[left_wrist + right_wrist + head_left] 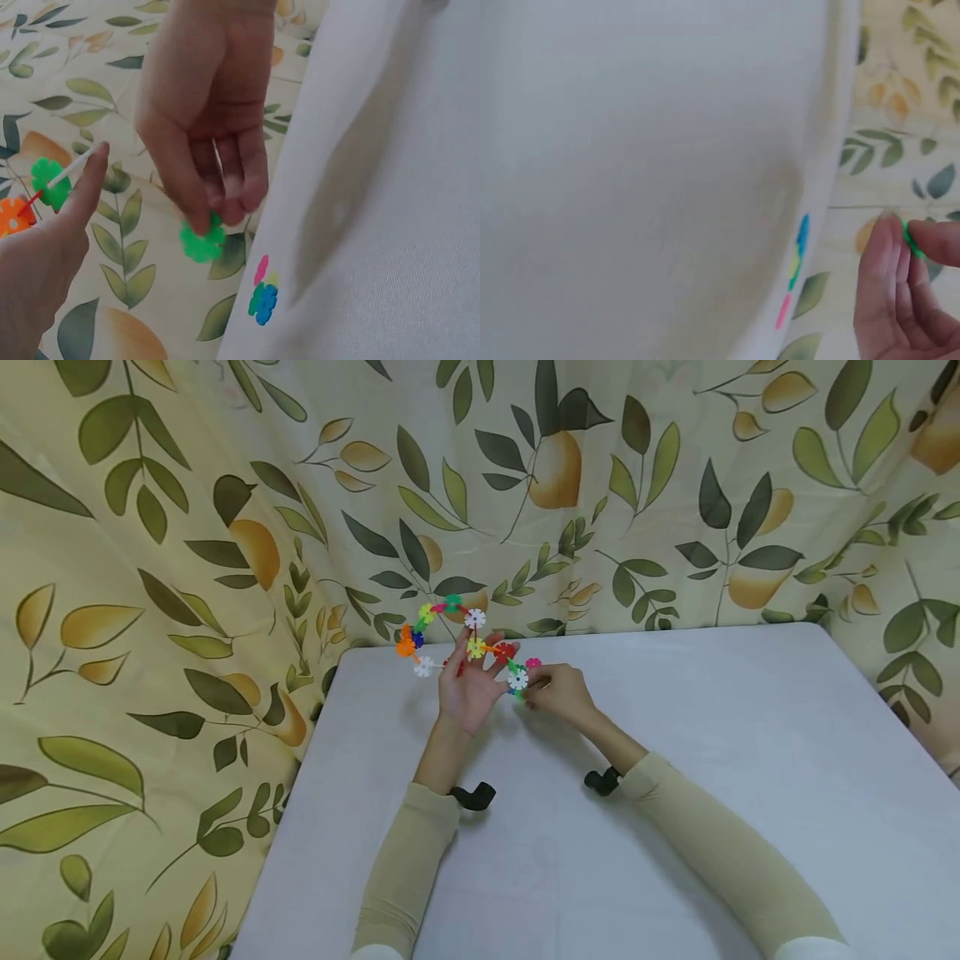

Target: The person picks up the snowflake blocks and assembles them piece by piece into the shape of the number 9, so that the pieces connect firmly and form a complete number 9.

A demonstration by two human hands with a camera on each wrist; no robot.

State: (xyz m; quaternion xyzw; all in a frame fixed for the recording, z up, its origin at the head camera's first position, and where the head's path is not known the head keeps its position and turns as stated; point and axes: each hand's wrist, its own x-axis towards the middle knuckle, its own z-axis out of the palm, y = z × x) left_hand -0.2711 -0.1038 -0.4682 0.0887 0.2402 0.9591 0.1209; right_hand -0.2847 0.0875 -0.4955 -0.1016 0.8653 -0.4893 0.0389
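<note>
My left hand [471, 693] is raised over the table, palm up, holding a looping chain [476, 648] of flower-shaped plastic discs joined by thin sticks. White, yellow, red, orange, blue and green discs show along it. In the left wrist view, a white stick [71, 166] runs from a green disc to a tip of that hand's digits. Close by on the right, my right hand [561, 693] pinches a single green flower disc [201, 241] between thumb and fingers. This disc [911, 238] appears edge-on in the right wrist view.
A few loose discs, pink, yellow, green and blue [265, 304], lie together near the far edge of the white table [690, 735]. A leaf-patterned curtain [285, 485] hangs behind and along the left side. Black wrist mounts [474, 796] stick out at both cuffs.
</note>
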